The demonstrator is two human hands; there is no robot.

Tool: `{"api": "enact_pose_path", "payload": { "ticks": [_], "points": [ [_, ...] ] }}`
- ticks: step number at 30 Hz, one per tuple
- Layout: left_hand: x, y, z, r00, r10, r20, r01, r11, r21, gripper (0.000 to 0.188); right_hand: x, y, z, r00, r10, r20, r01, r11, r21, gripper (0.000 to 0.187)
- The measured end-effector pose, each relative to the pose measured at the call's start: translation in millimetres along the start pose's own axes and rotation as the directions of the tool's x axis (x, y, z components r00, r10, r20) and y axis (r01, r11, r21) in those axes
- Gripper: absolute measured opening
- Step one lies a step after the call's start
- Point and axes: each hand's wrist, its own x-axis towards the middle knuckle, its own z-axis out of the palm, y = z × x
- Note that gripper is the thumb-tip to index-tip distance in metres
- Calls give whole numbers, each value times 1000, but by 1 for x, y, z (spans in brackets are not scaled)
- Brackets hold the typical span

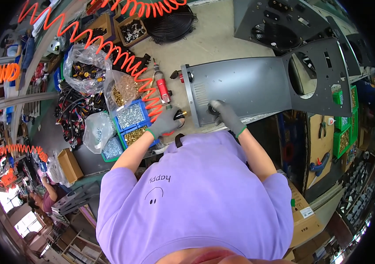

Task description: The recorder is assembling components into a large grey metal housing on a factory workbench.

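My left hand point(164, 123), in a grey glove with a green cuff, is closed on a black connector with a brass-coloured end point(180, 115). It is just left of a grey sheet-metal housing point(247, 83) lying on the bench. My right hand point(229, 116), gloved alike, curls its fingers round a small dark round part point(213, 108) over the housing's near left corner, by the vent slots. On the housing's left end plate point(190, 94) sits a red and black fitting point(183, 77). A red power screwdriver point(162, 88) lies on the bench beyond my left hand.
Blue bins of screws point(130, 116) and plastic bags of parts point(88, 72) crowd the left. An orange coiled hose point(126, 59) hangs across them. A black round fan guard point(170, 26) lies at the back, with another dark panel point(280, 26) at the far right.
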Motion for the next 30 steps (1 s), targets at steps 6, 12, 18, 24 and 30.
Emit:
{"api": "enact_pose_path", "payload": {
  "ticks": [6, 12, 18, 24, 30],
  "points": [
    [22, 11, 18, 990, 29, 141, -39, 997, 63, 46, 25, 50, 8, 1000, -14, -14, 10, 956, -292, 30],
    [50, -3, 29, 968, 111, 226, -133, 988, 82, 52, 34, 59, 19, 990, -92, 107, 121, 941, -317, 33],
    [46, -24, 39, 968, 155, 197, -130, 982, -134, 48, 43, 57, 21, 1000, 4, -29, -14, 933, -359, 32],
    [19, -2, 39, 988, -19, -152, 21, 1000, 7, 41, 55, 52, 9, 998, 67, 21, -60, 964, -260, 33],
    [9, 27, 54, 985, 1, -171, 60, 934, 353, 67, 56, 62, 4, 996, -63, 64, 80, 942, -325, 35]
  ]
}}
